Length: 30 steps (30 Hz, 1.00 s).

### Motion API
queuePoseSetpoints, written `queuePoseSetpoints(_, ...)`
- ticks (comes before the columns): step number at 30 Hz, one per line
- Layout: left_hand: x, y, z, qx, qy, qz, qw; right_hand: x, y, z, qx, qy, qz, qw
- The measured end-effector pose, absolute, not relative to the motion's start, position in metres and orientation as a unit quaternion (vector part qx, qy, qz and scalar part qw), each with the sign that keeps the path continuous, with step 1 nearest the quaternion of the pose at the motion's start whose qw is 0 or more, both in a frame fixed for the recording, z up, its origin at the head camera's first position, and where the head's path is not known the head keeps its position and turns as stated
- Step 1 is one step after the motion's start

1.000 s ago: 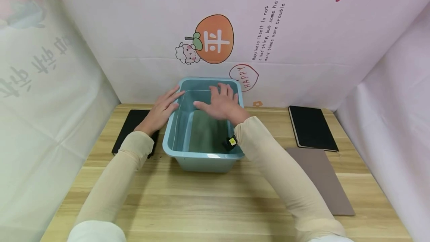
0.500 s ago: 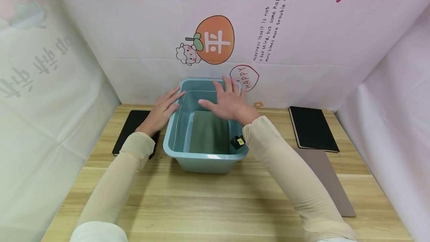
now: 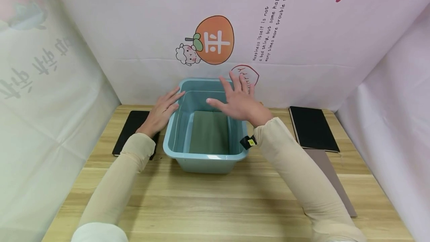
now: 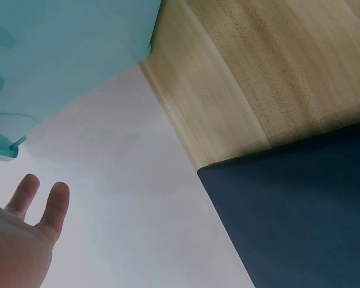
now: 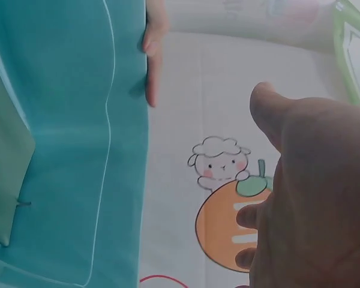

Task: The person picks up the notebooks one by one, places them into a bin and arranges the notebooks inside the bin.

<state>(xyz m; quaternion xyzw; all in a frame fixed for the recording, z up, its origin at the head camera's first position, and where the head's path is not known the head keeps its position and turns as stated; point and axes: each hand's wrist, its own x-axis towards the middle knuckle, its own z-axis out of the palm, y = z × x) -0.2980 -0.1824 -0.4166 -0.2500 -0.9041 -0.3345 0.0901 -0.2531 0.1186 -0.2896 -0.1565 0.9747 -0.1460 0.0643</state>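
A light blue plastic bin (image 3: pixel 205 156) stands on the wooden table against the back cloth. On its floor lies a flat, dark green rectangular thing (image 3: pixel 209 133), with a small dark tab at its edge in the right wrist view. My left hand (image 3: pixel 161 111) rests on the bin's left rim, fingers extended and relaxed; its fingertips touch the rim in the right wrist view. Over the right rim hovers my right hand (image 3: pixel 241 104), fingers spread and holding nothing. A black strap with a yellow mark (image 3: pixel 248 142) sits at that wrist.
Left of the bin is a black notebook (image 3: pixel 129 132), partly under my left wrist. Another black notebook (image 3: pixel 313 128) lies at the back right. A grey-brown flat sheet (image 3: pixel 332 182) is in front of it, partly covered by my right forearm. Printed white cloth (image 3: pixel 141 29) encloses the table.
My right hand has moved to the right, from over the inside of the bin to its right rim. The left hand and the bin stay where they were.
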Motion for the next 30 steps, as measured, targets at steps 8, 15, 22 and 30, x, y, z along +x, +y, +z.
queuePoseSetpoints(8, -0.297, -0.182, -0.416, -0.244, -0.906, -0.334, 0.093, -0.243, 0.126, -0.287, -0.165, 0.973, -0.156, 0.037)
queuePoseSetpoints(15, -0.297, -0.181, -0.418, -0.246, -0.905, -0.333, 0.098, -0.241, 0.142, -0.293, -0.169, 0.972, -0.159, 0.023)
queuePoseSetpoints(22, -0.297, -0.181, -0.417, -0.241, -0.907, -0.334, 0.091, -0.238, 0.161, -0.298, -0.162, 0.973, -0.162, 0.013)
queuePoseSetpoints(30, -0.296, -0.181, -0.417, -0.235, -0.907, -0.34, 0.084, -0.234, 0.181, -0.299, -0.15, 0.977, -0.154, 0.013)
